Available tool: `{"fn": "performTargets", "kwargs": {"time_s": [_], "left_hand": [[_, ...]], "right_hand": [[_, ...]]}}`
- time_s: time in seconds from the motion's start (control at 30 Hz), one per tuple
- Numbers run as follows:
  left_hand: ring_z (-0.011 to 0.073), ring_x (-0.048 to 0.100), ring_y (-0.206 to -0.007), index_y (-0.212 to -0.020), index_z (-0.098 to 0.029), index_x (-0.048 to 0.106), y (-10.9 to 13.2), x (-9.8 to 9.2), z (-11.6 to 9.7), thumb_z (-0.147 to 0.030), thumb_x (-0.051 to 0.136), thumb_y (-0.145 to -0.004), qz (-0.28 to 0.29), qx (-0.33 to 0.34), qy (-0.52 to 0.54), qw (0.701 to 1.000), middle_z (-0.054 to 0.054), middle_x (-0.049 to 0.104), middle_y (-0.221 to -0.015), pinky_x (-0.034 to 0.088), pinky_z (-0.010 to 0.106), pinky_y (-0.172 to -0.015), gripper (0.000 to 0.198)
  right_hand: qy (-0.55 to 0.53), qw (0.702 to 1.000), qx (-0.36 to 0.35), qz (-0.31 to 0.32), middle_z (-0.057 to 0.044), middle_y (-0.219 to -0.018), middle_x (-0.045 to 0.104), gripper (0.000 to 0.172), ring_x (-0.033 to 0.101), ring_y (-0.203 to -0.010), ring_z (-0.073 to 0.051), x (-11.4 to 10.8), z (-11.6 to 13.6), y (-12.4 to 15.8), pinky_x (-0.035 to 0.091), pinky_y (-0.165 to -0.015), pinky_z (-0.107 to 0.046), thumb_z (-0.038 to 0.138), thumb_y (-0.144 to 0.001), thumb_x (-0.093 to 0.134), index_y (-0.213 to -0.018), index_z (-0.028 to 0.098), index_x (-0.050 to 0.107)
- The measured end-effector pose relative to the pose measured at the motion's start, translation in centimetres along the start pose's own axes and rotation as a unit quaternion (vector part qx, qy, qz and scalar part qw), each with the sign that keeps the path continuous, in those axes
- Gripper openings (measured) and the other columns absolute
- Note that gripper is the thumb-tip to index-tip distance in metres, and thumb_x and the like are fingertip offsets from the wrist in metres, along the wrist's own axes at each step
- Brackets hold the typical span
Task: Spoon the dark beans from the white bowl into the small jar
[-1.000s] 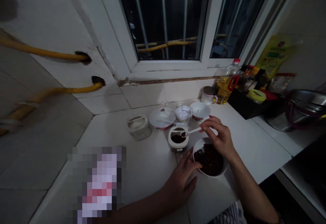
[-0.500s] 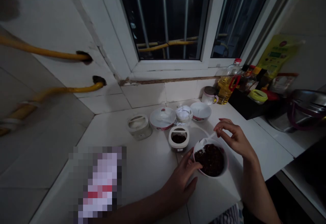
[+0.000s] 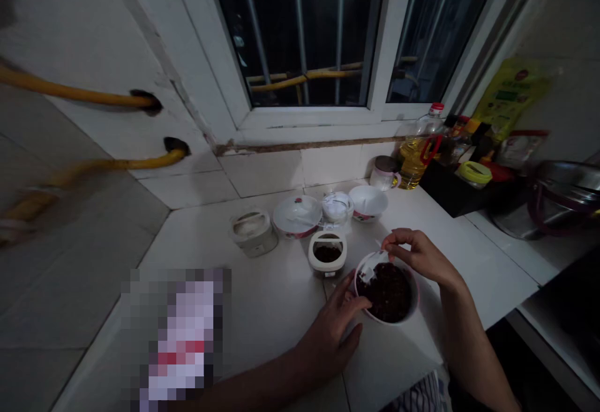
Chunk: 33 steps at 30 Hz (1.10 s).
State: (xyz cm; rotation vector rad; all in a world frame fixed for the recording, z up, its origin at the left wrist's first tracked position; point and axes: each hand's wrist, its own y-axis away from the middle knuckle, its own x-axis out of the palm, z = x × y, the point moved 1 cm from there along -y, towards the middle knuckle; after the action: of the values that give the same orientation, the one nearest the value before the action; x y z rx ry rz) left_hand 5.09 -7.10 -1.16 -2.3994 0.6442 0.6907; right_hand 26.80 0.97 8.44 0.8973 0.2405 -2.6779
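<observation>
A white bowl point(image 3: 412, 302) full of dark red-brown paste stands near the front of the white counter point(image 3: 262, 293). My left hand point(image 3: 335, 331) rests on the counter with its fingers curled against the bowl's left side. My right hand point(image 3: 417, 254) is above the bowl's far rim and pinches a small white spoon point(image 3: 370, 268), whose bowl end dips into the paste. Just behind stands a small white jar point(image 3: 327, 254) with dark paste inside.
Behind the jar sit a lidded cream pot point(image 3: 252, 232), two white bowls point(image 3: 297, 215), a small glass jar point(image 3: 336, 206) and a mug point(image 3: 384, 175). An oil bottle point(image 3: 417, 149), a black tray of condiments point(image 3: 462, 190) and a steel pot point(image 3: 557, 199) stand at the right. A barred window is behind.
My right hand carried the spoon from the small jar back to the bowl and lowered it into the paste. My left hand stayed at the bowl's side.
</observation>
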Motion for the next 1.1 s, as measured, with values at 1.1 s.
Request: {"fn": "performTargets", "kwargs": {"time_s": [1.1], "left_hand": [[0.0204, 0.056, -0.109, -0.12, -0.02, 0.052, 0.2, -0.1, -0.4, 0.0, 0.045, -0.082, -0.048, 0.038, -0.033, 0.998, 0.017, 0.031, -0.145, 0.052, 0.037, -0.092, 0.044]], "right_hand": [[0.143, 0.988, -0.057, -0.018, -0.004, -0.079, 0.066, 0.013, 0.057, -0.072, -0.017, -0.4, 0.7, -0.5, 0.044, -0.067, -0.028, 0.019, -0.084, 0.052, -0.085, 0.018, 0.065]]}}
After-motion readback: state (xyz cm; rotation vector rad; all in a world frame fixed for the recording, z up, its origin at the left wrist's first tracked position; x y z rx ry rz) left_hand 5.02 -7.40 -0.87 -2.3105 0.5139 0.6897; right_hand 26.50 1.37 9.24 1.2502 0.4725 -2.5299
